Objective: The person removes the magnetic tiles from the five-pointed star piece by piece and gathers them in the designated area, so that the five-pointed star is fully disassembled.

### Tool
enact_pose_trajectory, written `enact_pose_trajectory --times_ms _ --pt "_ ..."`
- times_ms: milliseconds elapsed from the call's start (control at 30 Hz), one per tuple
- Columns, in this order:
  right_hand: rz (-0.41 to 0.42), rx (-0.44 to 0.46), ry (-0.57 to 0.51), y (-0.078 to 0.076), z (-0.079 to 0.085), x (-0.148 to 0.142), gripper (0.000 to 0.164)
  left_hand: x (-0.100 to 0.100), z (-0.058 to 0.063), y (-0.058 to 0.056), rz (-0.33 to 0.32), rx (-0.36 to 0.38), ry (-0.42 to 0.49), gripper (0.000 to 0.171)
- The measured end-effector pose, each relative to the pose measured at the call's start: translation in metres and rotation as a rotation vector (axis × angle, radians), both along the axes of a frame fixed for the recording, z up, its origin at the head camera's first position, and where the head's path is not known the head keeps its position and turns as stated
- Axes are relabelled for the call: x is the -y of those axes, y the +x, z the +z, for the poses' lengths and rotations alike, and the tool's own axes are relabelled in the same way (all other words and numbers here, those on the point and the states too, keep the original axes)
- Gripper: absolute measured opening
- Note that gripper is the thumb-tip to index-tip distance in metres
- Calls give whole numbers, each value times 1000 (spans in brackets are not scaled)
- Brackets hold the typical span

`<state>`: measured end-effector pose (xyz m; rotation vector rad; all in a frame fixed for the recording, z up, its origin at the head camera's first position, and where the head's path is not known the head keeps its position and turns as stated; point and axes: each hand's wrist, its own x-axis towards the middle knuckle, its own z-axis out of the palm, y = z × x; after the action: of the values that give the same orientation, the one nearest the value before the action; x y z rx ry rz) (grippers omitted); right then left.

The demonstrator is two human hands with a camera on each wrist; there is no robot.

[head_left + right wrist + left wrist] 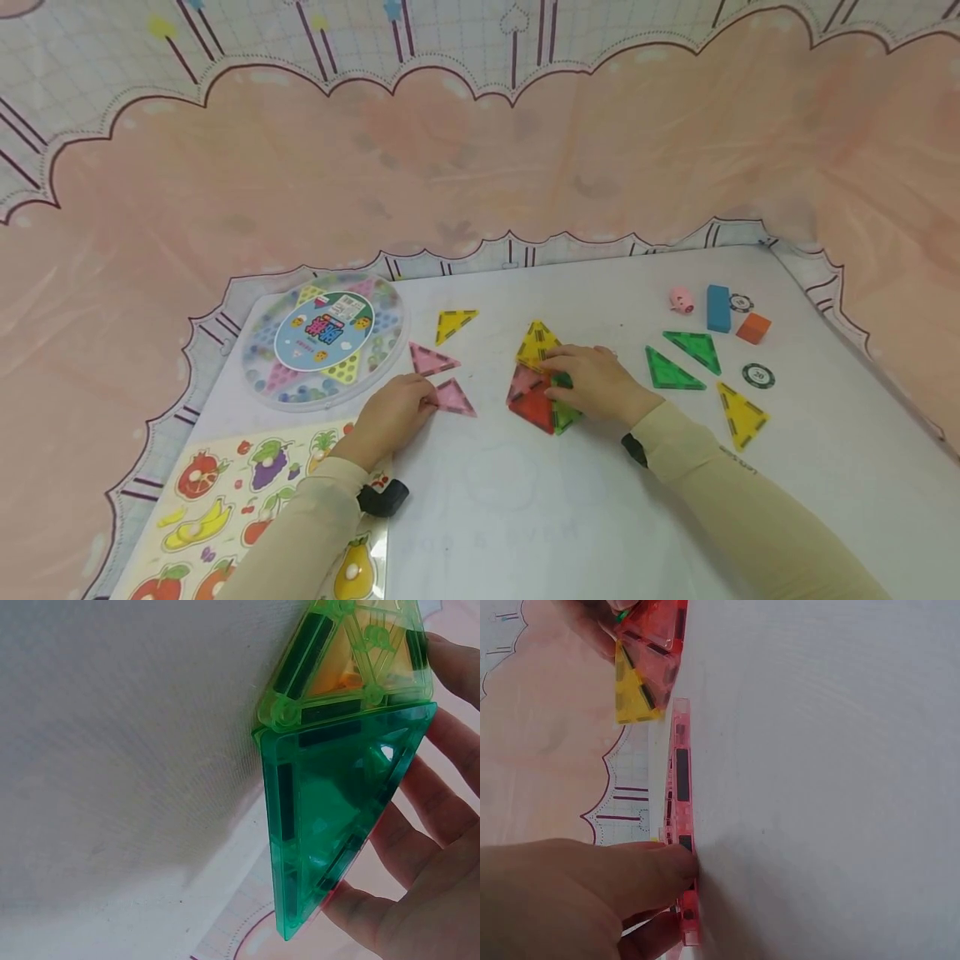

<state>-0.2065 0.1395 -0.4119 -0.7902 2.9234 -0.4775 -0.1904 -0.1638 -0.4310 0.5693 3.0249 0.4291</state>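
Observation:
My left hand [393,418] pinches a translucent pink triangular magnetic tile [455,398] by its left end. In the left wrist view, the thumb lies on the edge of that pink tile [682,776]. Another pink tile [431,359] lies just beyond it. At the middle of the table, several triangular tiles are joined: a yellow one [537,343] on the far side, a red one [534,412], a pink one and green ones. My right hand [600,385] holds this joined piece from its right side, fingers along the green tile [330,787], partly covering it.
A round marble game board [251,358] and a fruit puzzle board [296,450] lie at left, a yellow tile [452,323] beyond. To the right are green tiles [671,371], a yellow tile [742,417], a pink pig [681,300], blue block [717,308], orange block [753,327] and chips [758,376].

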Motion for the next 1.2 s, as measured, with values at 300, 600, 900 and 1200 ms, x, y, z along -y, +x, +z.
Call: enact_pose_trajectory --times_ms 300,600,900,1200 --pt "5 -6 -9 0 -1 0 45 1 -3 -1 23 -15 23 7" --pt "-2 2 -11 0 0 0 45 -3 0 1 81 107 44 17" --pt "-3 -4 -9 -1 -1 0 45 -8 5 4 86 118 -10 15" --pt "-6 3 -13 -1 0 0 45 -7 4 3 152 117 -27 9"
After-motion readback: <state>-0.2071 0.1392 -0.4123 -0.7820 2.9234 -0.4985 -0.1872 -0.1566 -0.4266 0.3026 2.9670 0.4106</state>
